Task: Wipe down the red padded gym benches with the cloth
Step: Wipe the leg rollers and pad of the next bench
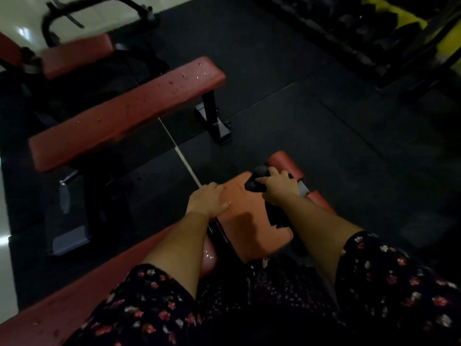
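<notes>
Below me is the red seat pad (252,221) of a gym bench. My left hand (208,201) lies flat on the pad's left edge, fingers together, holding nothing. My right hand (279,187) grips a dark cloth (258,181) pressed against the pad's far end, close to the red roller pads (283,161). The long red backrest (64,310) of the same bench runs to the lower left under my arm. A second red flat bench (124,111) stands to the upper left with water drops on its surface.
Black rubber flooring (324,136) surrounds the benches. The flat bench's black steel leg (212,118) stands between the two benches. A third red pad on a black frame (74,56) is at top left. A rack of dark dumbbells (361,28) fills the top right. Pale tiled floor (27,11) shows at the left edge.
</notes>
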`<state>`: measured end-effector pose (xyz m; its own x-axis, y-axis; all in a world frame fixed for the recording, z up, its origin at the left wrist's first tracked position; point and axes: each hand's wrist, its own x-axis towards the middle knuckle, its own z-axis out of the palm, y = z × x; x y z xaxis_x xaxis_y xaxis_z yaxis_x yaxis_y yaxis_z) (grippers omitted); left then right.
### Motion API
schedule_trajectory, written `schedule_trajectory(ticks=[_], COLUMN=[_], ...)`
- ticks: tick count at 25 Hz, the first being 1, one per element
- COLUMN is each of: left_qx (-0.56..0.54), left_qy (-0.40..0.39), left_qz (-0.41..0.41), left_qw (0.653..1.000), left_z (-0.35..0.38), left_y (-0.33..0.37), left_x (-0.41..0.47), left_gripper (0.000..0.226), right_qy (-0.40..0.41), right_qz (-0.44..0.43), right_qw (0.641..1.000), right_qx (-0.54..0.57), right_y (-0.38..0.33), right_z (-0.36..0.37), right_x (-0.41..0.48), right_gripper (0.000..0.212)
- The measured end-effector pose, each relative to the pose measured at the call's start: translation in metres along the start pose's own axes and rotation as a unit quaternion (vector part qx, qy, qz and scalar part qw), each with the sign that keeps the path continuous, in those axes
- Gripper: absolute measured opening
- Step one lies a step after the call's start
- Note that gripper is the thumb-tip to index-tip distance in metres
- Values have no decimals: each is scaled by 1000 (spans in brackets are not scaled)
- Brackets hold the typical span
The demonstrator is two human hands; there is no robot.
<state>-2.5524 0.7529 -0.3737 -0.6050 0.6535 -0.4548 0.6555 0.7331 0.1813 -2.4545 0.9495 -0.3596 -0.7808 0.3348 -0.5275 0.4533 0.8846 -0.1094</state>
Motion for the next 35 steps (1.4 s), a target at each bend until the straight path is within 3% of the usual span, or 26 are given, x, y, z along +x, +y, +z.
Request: schedule_trajectory(ticks=[8, 16, 21, 27, 32, 35], left_qx=[0, -15, -41, 19, 23, 3], left_qy=[-3, -34, 10, 31, 66, 71], left_qz=[53, 55, -6, -39, -122, -171], left_qw=[999, 998, 999, 999, 990, 983], left_z=[49, 145, 201, 242, 270, 287], left_y=[-38, -45, -55, -78, -94, -101], left_x=[0, 18, 39, 48, 51, 49], left_gripper=[68, 74, 76, 73, 72, 74], right_qy=[7, -13, 114, 233, 144, 153], right_qz=[82, 136, 156, 171, 162, 134], right_qw=[994, 985, 973, 950, 975, 976], right_qx=[65, 110, 127, 117, 51, 73], right_y=[-36, 0, 34, 57, 58, 69], right_z=[76, 178, 200, 188, 209, 222], right_x=[-38, -32, 17, 93, 120, 114], right_gripper=[51, 50, 48, 48, 65, 67])
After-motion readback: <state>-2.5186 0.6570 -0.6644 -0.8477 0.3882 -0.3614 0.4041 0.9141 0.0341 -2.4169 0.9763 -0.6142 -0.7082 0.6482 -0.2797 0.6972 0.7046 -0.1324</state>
